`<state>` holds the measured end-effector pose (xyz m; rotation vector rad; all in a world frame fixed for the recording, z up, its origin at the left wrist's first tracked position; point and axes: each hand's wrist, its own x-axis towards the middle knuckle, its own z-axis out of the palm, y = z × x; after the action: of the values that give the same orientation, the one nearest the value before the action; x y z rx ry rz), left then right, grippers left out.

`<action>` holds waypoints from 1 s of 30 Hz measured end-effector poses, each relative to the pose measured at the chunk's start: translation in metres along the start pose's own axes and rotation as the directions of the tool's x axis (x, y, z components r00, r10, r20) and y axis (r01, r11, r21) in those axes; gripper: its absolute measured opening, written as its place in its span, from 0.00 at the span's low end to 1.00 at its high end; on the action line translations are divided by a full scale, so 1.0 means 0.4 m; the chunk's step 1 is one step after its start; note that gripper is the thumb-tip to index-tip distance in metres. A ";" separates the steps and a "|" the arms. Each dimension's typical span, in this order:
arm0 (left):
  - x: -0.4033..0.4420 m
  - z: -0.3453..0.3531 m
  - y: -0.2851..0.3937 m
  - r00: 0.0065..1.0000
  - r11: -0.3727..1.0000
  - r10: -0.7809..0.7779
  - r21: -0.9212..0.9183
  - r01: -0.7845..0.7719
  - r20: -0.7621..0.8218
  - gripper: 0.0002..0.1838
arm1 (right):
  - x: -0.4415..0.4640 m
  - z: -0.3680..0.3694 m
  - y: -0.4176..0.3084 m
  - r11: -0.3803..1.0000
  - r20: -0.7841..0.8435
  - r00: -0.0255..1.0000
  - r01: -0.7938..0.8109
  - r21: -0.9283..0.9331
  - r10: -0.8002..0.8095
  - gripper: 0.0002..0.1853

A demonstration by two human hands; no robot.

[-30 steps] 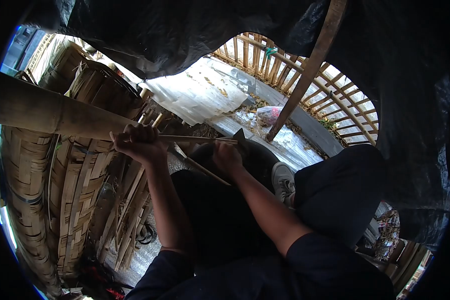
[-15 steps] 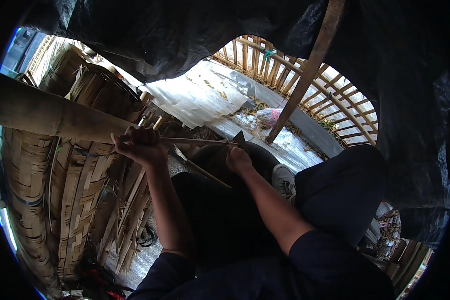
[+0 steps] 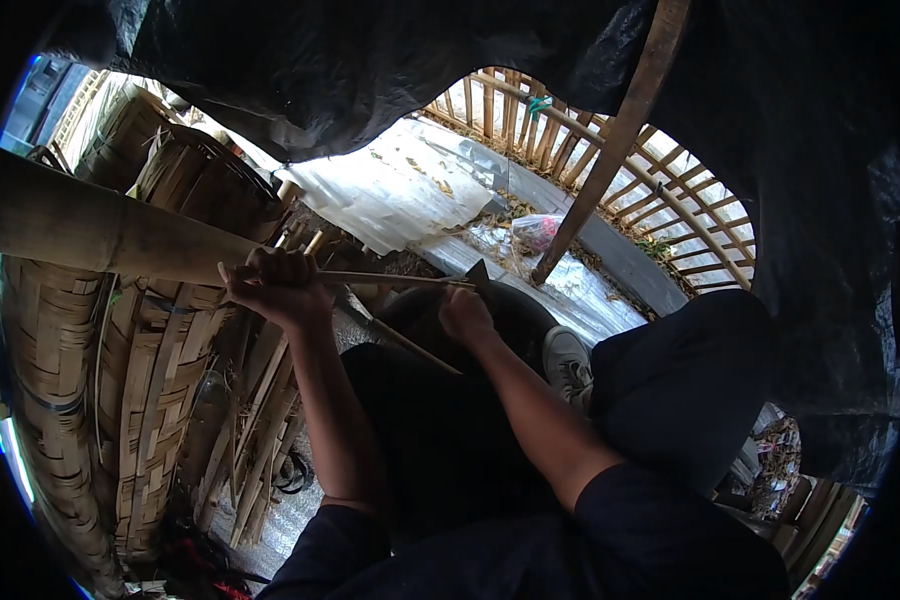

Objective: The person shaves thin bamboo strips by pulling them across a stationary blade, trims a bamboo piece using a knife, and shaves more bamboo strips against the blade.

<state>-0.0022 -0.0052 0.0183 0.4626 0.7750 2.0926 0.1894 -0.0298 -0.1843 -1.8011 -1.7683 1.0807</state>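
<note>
My left hand (image 3: 285,290) is closed round one end of a thin bamboo strip (image 3: 390,281), beside the thick bamboo pole. The strip runs to the right, its far end at my right hand (image 3: 465,313). That hand is closed near the strip's end; whether it grips the strip or a tool is too dark to tell. A dark, pointed blade-like piece (image 3: 480,277) shows just beyond it. Below the strip, a thin stick (image 3: 415,347) slants down to the right. Under my right hand lies a dark rounded object (image 3: 520,315).
A thick bamboo pole (image 3: 120,232) crosses the left side above woven bamboo baskets (image 3: 60,390). Bamboo strips (image 3: 260,465) lean beside them. A wooden post (image 3: 615,145) stands before a bamboo fence (image 3: 690,205). Black sheeting (image 3: 300,70) hangs above. My shoe (image 3: 568,362) is right of centre.
My right hand moved right along the strip's end, then slightly back left. The left hand stays nearly still, closed on the strip.
</note>
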 end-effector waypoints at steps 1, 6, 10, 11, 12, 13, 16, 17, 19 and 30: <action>-0.001 0.004 -0.001 1.000 1.000 -0.003 -0.001 0.003 -0.005 0.30 | -0.017 -0.022 -0.096 0.993 -0.013 0.995 0.100 0.056 -0.099 0.26; 0.000 0.016 0.005 0.990 0.999 0.017 0.034 -0.012 -0.137 0.30 | -0.042 -0.061 -0.252 0.962 0.091 0.965 0.234 0.142 -0.247 0.24; 0.003 -0.012 0.011 0.993 0.998 0.029 0.050 -0.024 -0.112 0.30 | -0.012 -0.023 0.029 0.991 0.117 0.985 -0.116 -0.073 0.124 0.23; 0.005 -0.018 0.011 0.996 0.999 0.021 0.039 -0.018 -0.085 0.30 | -0.004 -0.015 0.028 0.991 0.113 0.987 -0.110 -0.072 0.118 0.23; 0.008 -0.021 0.011 0.998 1.000 0.011 0.030 -0.009 -0.060 0.30 | 0.000 -0.008 0.020 0.990 0.130 0.989 -0.050 -0.135 0.068 0.23; 0.010 -0.018 0.009 0.998 1.000 0.009 0.029 -0.007 -0.060 0.30 | -0.009 -0.027 -0.025 0.980 0.152 0.988 0.007 -0.200 0.024 0.23; 0.016 -0.008 0.000 0.992 1.000 0.013 0.013 -0.012 -0.126 0.29 | -0.044 -0.073 -0.222 0.990 0.127 0.985 0.103 0.099 -0.115 0.20; 0.018 -0.006 0.001 0.990 0.999 0.027 0.039 -0.022 -0.137 0.30 | -0.043 -0.083 -0.227 0.990 0.132 0.985 0.100 0.095 -0.112 0.20; 0.017 -0.006 0.003 0.989 0.997 0.038 0.067 -0.029 -0.142 0.30 | -0.039 -0.089 -0.230 0.937 0.121 0.935 0.315 0.155 -0.334 0.17; 0.020 -0.007 0.006 0.991 0.999 0.026 0.034 -0.022 -0.135 0.30 | -0.026 -0.021 -0.133 0.988 0.125 0.981 0.150 0.023 -0.152 0.16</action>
<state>-0.0099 -0.0007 0.0181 0.3515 0.8864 2.1538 0.1616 -0.0310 -0.1372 -1.5925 -1.9310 1.1641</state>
